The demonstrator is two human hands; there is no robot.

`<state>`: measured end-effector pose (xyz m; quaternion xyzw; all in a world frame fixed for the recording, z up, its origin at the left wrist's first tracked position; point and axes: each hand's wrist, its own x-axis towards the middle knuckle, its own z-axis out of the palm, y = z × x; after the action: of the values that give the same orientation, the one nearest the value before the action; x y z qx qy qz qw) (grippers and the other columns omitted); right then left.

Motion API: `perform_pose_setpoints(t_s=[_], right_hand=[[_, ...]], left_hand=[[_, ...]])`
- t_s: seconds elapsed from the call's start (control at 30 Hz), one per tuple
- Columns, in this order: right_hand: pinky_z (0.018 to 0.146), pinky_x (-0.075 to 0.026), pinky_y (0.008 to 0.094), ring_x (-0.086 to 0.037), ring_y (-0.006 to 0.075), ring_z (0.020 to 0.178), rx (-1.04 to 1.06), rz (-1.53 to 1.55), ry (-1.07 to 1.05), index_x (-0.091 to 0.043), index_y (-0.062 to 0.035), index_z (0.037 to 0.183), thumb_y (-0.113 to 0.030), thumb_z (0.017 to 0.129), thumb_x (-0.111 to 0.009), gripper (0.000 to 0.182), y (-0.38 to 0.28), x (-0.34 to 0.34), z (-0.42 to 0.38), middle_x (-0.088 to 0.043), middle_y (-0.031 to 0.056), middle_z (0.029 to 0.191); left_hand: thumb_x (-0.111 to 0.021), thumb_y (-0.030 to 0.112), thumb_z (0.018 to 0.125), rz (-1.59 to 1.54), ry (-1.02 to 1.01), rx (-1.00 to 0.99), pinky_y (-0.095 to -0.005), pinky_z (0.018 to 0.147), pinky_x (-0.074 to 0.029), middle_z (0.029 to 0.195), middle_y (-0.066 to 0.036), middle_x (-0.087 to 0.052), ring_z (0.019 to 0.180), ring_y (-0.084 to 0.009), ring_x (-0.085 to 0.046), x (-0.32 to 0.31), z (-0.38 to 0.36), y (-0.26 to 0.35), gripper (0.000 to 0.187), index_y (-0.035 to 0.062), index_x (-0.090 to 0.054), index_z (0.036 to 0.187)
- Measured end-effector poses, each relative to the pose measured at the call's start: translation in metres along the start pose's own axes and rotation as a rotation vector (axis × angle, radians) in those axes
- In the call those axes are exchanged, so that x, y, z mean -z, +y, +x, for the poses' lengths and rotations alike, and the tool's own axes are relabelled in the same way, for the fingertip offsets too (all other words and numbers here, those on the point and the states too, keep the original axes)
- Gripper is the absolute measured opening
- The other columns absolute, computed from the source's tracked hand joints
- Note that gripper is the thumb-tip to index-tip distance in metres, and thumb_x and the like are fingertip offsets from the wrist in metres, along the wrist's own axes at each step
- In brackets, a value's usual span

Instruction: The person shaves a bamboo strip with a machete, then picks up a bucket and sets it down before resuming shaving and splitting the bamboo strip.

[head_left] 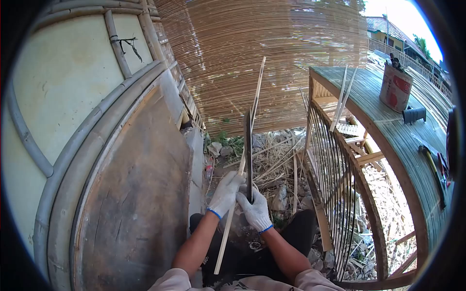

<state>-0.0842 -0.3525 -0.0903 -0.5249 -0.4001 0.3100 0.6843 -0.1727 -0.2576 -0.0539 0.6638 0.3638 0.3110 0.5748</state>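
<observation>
My left hand (226,193), in a white knitted glove with a blue cuff, is closed around a long, thin bamboo strip (257,94). The strip slants from above the hands down past my left wrist toward my lap. A matching glove covers my right hand (256,209), whose fingers are wrapped round a machete (249,150). Its dark blade points up and away from me, crossing close to the strip just above my hands. The machete's handle is hidden in the glove. Both hands are close together over my knees.
At right stands a bamboo-slat bench (388,131) bearing a worn can (396,88), a dark curved piece (414,115) and a hammer (434,169). A slatted rack (335,169) is beside my right knee. Wooden board (141,194) at left; bamboo screen (272,58) ahead; scraps (276,160) on the ground.
</observation>
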Motion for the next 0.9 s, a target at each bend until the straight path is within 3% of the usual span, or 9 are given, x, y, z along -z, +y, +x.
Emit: perform_pose_setpoints(t_s=[0.17,0.27,0.43,0.57,0.7,0.73,0.77,0.83,0.9], right_hand=[[0.068,-0.049,0.0270,-0.057,0.0056,0.073,0.029,-0.183,0.114,-0.068,0.0003,0.118,-0.018,0.098,-0.066,0.028,0.009,0.033,0.024,-0.068,0.0017,0.083],[0.077,-0.055,0.0350,-0.072,0.0212,0.082,-0.040,-0.292,0.102,-0.066,-0.0006,0.124,-0.025,0.094,-0.069,0.039,0.013,0.048,0.050,-0.074,0.0163,0.094],[0.069,-0.050,0.0333,-0.063,0.0162,0.070,-0.063,-0.459,0.046,-0.067,-0.0014,0.119,-0.023,0.095,-0.067,0.032,0.046,0.050,0.112,-0.068,0.0095,0.079],[0.080,-0.054,0.0320,-0.071,0.0176,0.085,-0.228,-0.460,0.015,-0.066,0.0009,0.123,-0.022,0.094,-0.068,0.037,0.082,0.037,0.171,-0.074,0.0133,0.096],[0.070,-0.051,0.0283,-0.060,0.0084,0.075,-0.275,-0.252,0.008,-0.065,0.0003,0.116,-0.019,0.093,-0.072,0.031,0.123,0.011,0.224,-0.068,0.0030,0.086],[0.070,-0.051,0.0283,-0.060,0.0084,0.075,-0.299,-0.266,-0.025,-0.065,0.0003,0.116,-0.019,0.093,-0.072,0.031,0.130,0.005,0.236,-0.068,0.0030,0.086],[0.069,-0.051,0.0276,-0.059,0.0078,0.075,-0.319,-0.164,-0.017,-0.064,-0.0004,0.114,-0.019,0.093,-0.073,0.030,0.139,-0.001,0.240,-0.066,0.0015,0.085],[0.068,-0.050,0.0270,-0.059,0.0072,0.075,-0.379,-0.064,-0.008,-0.063,-0.0011,0.112,-0.019,0.093,-0.073,0.029,0.163,-0.005,0.251,-0.065,0.0000,0.084],[0.067,-0.049,0.0261,-0.058,0.0063,0.075,-0.390,0.016,-0.009,-0.063,-0.0020,0.111,-0.018,0.093,-0.074,0.027,0.185,-0.002,0.267,-0.064,-0.0013,0.084]], left_hand=[[-0.048,0.029,0.105,-0.098,0.016,0.074,-0.0278,0.071,-0.050,0.098,-0.005,-0.066,0.081,-0.0111,-0.061,-0.007,0.035,-0.002,0.031,0.0026,-0.064,0.108],[-0.048,0.028,0.106,-0.038,0.012,0.092,-0.0280,0.063,-0.052,0.093,-0.006,-0.068,0.070,-0.0105,-0.062,0.004,0.065,-0.015,0.029,0.0033,-0.063,0.113],[-0.052,0.027,0.106,-0.049,0.006,0.176,-0.0237,0.051,-0.042,0.075,-0.001,-0.059,0.057,-0.0065,-0.051,0.022,0.123,-0.040,0.026,0.0047,-0.063,0.113],[-0.053,0.027,0.105,-0.017,-0.001,0.181,-0.0241,0.052,-0.042,0.074,0.002,-0.056,0.058,-0.0054,-0.050,0.026,0.152,-0.058,0.024,0.0071,-0.063,0.115],[-0.052,0.024,0.106,0.120,-0.142,0.077,-0.0282,0.058,-0.049,0.076,0.000,-0.061,0.062,-0.0089,-0.058,0.031,0.157,-0.089,0.027,0.0058,-0.059,0.125],[-0.054,0.020,0.104,0.156,-0.185,0.216,-0.0365,0.071,-0.052,0.086,-0.012,-0.066,0.078,-0.0194,-0.066,0.039,0.159,-0.083,0.025,0.0045,-0.062,0.122],[-0.054,0.020,0.104,0.131,-0.165,0.260,-0.0365,0.071,-0.052,0.086,-0.012,-0.066,0.078,-0.0194,-0.066,0.048,0.151,-0.088,0.025,0.0045,-0.062,0.122],[-0.052,0.018,0.104,0.368,0.092,-0.186,-0.0364,0.079,-0.053,0.095,-0.014,-0.067,0.087,-0.0218,-0.067,0.072,0.138,-0.105,0.023,0.0027,-0.064,0.118],[-0.050,0.017,0.105,0.417,0.486,-0.009,-0.0368,0.085,-0.052,0.102,-0.016,-0.068,0.093,-0.0239,-0.067,0.094,0.077,-0.139,0.024,0.0001,-0.064,0.115]])
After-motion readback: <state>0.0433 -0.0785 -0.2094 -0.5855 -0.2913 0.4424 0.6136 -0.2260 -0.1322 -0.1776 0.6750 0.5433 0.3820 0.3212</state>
